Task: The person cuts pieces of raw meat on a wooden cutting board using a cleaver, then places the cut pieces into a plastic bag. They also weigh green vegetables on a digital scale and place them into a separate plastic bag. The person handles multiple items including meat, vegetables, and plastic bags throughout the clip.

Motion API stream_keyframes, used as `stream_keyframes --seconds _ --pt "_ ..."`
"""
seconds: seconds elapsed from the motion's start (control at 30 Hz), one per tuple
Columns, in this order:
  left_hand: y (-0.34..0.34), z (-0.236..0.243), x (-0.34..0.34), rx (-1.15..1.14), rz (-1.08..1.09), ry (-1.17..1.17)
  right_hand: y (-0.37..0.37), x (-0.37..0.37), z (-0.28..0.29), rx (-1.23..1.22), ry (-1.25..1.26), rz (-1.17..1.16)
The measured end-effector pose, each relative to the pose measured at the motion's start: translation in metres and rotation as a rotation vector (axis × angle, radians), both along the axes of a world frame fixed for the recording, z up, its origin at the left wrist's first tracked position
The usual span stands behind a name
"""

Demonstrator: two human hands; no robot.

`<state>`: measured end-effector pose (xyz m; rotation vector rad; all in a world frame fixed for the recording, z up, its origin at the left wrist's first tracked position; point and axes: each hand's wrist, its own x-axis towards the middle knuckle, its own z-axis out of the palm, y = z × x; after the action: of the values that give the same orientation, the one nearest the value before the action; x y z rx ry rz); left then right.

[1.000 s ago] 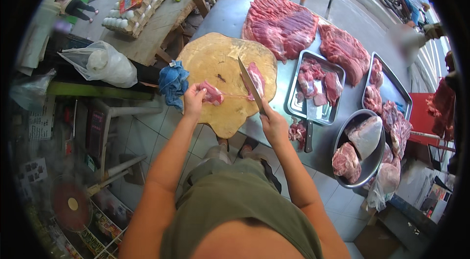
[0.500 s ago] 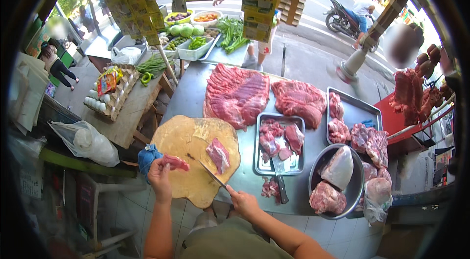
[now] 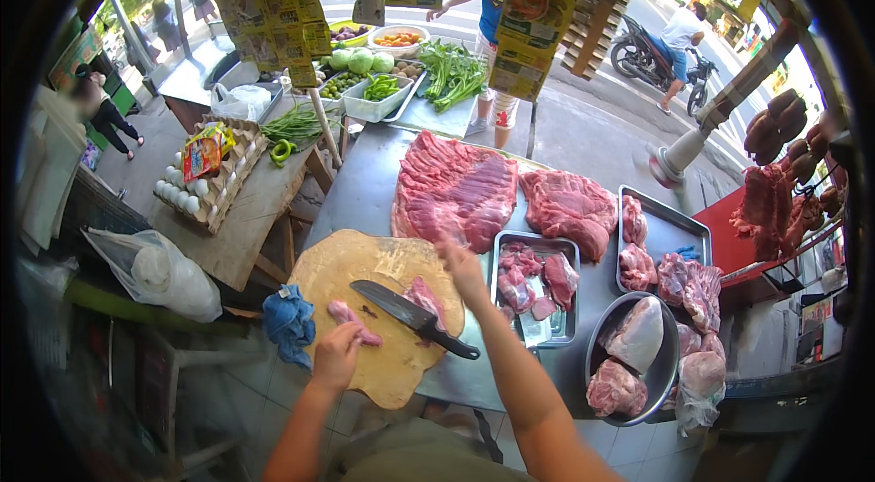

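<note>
On the round wooden board (image 3: 319, 263), my left hand (image 3: 339, 351) pinches a small pale-pink strip of meat (image 3: 355, 322). A wide knife (image 3: 392, 304) lies across the board with its black handle pointing toward the lower right; neither hand is on it. A second meat piece (image 3: 423, 292) is partly under the blade. My right hand (image 3: 460, 265), smeared by motion, is raised at the board's upper right, between the large meat slab (image 3: 456, 190) and the steel tray of cut pieces (image 3: 538, 272); its fingers are unclear. A blue cloth (image 3: 287, 323) sits at the board's left.
The steel table (image 3: 351, 199) also bears a meat slab (image 3: 570, 209), another tray (image 3: 638, 218) and a bowl of large cuts (image 3: 629, 354). Eggs (image 3: 182, 190), vegetables (image 3: 447, 72) and bagged items (image 3: 155, 272) are around it. Packets hang overhead, meat at right. A person stands beyond.
My right hand has released the knife onto the board and moved up past it. My left hand has brought its strip down onto the board. The motorbike has moved in the street.
</note>
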<state>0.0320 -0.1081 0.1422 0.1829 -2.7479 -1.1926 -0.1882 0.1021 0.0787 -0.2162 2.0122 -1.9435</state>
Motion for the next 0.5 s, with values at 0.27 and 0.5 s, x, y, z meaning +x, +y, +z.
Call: stream_keyframes --seconds 0.27,0.5 --pt "-0.049 -0.008 -0.021 0.05 -0.187 0.007 -0.043 -0.143 0.008 -1.115 -0.428 -0.314" --pt "-0.115 -0.022 -0.003 0.15 -0.173 -0.15 -0.052 -0.21 -0.008 -1.387 -0.401 -0.612"
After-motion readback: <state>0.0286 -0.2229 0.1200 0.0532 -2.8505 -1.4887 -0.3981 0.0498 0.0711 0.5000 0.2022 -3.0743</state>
